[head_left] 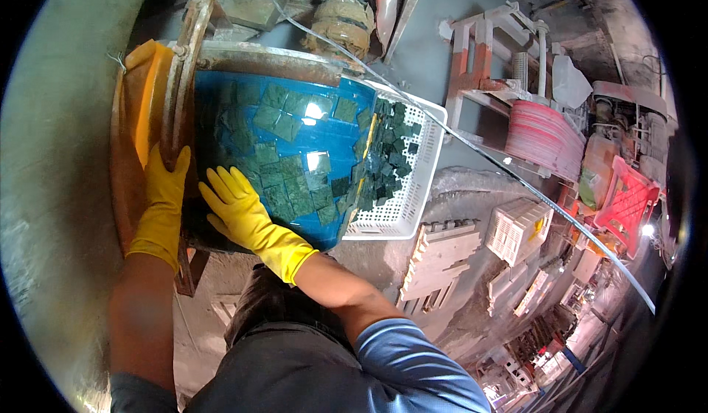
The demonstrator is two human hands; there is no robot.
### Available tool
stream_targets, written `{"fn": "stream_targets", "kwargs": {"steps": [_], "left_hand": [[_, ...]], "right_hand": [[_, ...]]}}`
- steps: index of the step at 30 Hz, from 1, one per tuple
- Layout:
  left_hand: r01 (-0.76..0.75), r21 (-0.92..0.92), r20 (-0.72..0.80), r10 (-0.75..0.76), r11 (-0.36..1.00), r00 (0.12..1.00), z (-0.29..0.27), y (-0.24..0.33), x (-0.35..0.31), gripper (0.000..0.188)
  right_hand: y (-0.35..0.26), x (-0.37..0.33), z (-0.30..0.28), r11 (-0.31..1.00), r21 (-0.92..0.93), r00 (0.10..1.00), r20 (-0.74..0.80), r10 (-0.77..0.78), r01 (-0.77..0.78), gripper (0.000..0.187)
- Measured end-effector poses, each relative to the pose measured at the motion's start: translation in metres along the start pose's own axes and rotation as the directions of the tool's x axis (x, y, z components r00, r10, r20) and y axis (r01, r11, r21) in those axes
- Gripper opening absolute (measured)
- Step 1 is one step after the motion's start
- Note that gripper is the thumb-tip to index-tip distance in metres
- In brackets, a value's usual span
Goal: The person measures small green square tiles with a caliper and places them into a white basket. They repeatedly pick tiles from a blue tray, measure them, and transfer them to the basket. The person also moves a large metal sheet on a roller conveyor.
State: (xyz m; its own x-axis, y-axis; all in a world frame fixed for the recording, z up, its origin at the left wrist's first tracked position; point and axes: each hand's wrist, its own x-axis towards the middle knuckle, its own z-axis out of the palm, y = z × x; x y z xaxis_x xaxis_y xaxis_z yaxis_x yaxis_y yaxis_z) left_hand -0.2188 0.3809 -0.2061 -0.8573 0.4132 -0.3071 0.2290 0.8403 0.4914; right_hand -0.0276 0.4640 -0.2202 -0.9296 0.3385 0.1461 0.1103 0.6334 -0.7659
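Observation:
My left hand (165, 184), in a yellow rubber glove, is at the near end of a rusty metal bar (179, 88), beside an orange panel (147, 92). Its thumb stands apart from the fingers, and it seems to rest against the frame. My right hand (237, 210), gloved alike, lies with spread fingers at the left edge of a glossy blue curved surface (310, 192). Several dark green square stone tiles (276, 171) are scattered over that surface, close to my right fingertips. Past its right edge, more dark green pieces (391, 147) lie in a white perforated plastic crate (429, 155).
A thin pale cable (472, 147) runs diagonally across the view. Beyond the crate stand a red-and-white frame (472, 66), a pink-striped round stack (542, 136), a white crate (516, 228) and a red crate (627, 203). Broken pale slabs (440, 259) lie on the floor.

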Motion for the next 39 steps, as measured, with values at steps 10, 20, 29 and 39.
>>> {"fn": "stream_targets", "kwargs": {"steps": [10,20,29,39], "left_hand": [[0.01,-0.008,0.011,-0.01,1.0,1.0,-0.002,-0.002,0.003,0.084],[-0.069,0.033,-0.041,0.07,0.997,0.997,-0.001,-0.008,0.006,0.082],[-0.129,-0.043,-0.044,0.127,0.991,0.991,-0.001,-0.01,0.008,0.058],[-0.153,-0.073,-0.071,0.148,0.986,0.986,0.005,-0.02,0.01,0.054]], "right_hand": [[0.111,-0.085,-0.1,0.944,-0.257,0.975,-0.133,0.178,-0.207,0.07],[0.101,-0.118,-0.098,0.841,-0.258,0.86,-0.34,0.381,-0.475,0.076],[0.088,-0.117,-0.063,0.749,0.108,0.616,-0.5,0.609,-0.654,0.049],[0.071,-0.136,-0.084,0.645,0.557,0.594,-0.305,0.745,-0.523,0.02]]}}
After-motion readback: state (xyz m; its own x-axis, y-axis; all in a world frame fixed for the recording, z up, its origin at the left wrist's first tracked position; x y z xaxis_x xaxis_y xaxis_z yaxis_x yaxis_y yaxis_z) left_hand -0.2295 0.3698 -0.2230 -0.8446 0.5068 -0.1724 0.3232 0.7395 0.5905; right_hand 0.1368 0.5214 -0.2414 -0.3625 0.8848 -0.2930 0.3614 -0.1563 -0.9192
